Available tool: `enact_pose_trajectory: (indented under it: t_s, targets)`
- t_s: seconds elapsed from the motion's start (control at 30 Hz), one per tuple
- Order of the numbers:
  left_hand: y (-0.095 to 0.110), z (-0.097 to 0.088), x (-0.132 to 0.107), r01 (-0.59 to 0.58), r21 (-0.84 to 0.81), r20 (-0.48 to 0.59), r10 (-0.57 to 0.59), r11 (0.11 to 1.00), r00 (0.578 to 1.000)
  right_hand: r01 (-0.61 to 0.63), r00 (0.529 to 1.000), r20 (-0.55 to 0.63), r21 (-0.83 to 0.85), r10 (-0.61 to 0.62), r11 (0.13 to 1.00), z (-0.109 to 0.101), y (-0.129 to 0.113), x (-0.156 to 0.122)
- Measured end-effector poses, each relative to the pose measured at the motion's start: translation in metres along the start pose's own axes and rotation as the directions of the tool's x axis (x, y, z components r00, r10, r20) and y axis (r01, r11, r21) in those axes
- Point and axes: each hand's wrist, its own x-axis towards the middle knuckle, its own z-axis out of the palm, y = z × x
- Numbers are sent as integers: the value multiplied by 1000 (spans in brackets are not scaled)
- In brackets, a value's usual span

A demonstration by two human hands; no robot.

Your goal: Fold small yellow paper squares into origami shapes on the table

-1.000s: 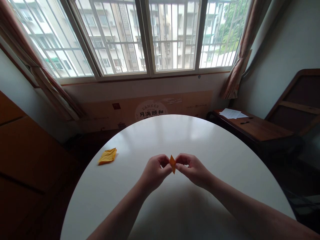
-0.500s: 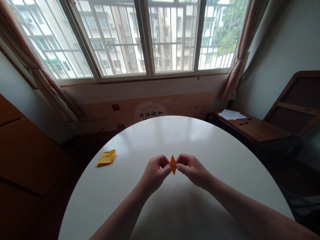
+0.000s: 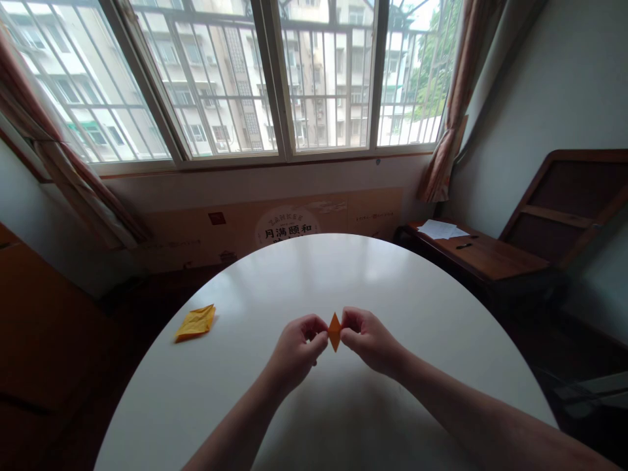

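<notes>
A small folded orange paper, diamond-shaped with pointed top and bottom, is held up between my two hands over the white round table. On its left side my left hand pinches an edge between thumb and fingers. From the other side my right hand grips it the same way, thumb towards me. The fingertips cover the paper's side corners. To the far left on the table lies a crinkled yellow packet, apart from both hands.
Beyond the table at right, a low wooden table bears white papers and a small dark object. A printed cardboard panel stands under the barred window. An orange-brown cabinet is at the left.
The camera view has shifted, so the scene sits slightly lower and further left. Both hands keep their pinch on the paper, which looks slightly wider between the fingertips.
</notes>
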Motion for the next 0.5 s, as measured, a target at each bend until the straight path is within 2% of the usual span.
enact_pose_trajectory:
  t_s: [0.13,0.3,0.4,0.5]
  targets:
    - [-1,0,0,2,-16,-22,-3,1000,1000,12,1000,-8,-49,-12,999,0,-2,-1]
    - [-3,1,0,-35,-6,-69,34,999,997,53,998,42,-47,-51,997,-1,-5,-3]
    - [-3,1,0,-56,27,-88,59,998,994,37,997,69,-26,-35,999,-2,-4,-2]
    - [-3,1,0,-49,33,-67,51,998,996,-9,999,43,5,9,1000,-2,-2,-1]
